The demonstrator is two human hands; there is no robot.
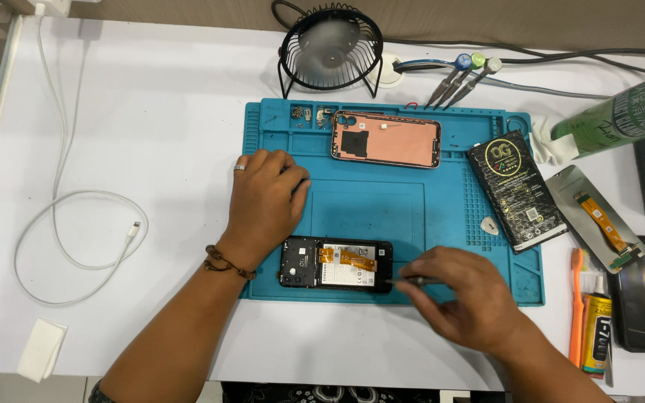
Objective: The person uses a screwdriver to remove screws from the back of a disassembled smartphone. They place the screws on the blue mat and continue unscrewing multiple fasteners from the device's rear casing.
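**Opened phone under two hands on a repair mat**

At the far left of the white surface (151, 97) lay a coiled white cable (61, 246) and, nearer the edge, a small white block (41, 347). The left hand (266, 198), a ring on one finger and a cord bracelet at the wrist, rested knuckles-up on the blue repair mat (367, 201); its grip was curled loosely, and whether anything lay under the fingers could not be told. Just below that hand lay the opened phone (335, 264), back cover off, its battery and an orange flex cable exposed. Beyond the left hand, at the mat's far edge, lay the removed back cover (386, 139), inner side up, with small loose parts (309, 114) in the tray compartments beside it; a black desk fan (330, 46) stood further out. The right hand (468, 298) was clenched on a thin metal tool (410, 281), whose tip met the right end of the phone. To the right of that grip were a white pick (491, 226), a black battery pack (516, 191), a display panel with flex cable (595, 216), a green spray can (621, 112), an orange toothbrush (576, 306) and a yellow glue tube (597, 322).

Judged from this layout, disassembly was under way: the cover was already off, while the battery and board remained seated in the frame.
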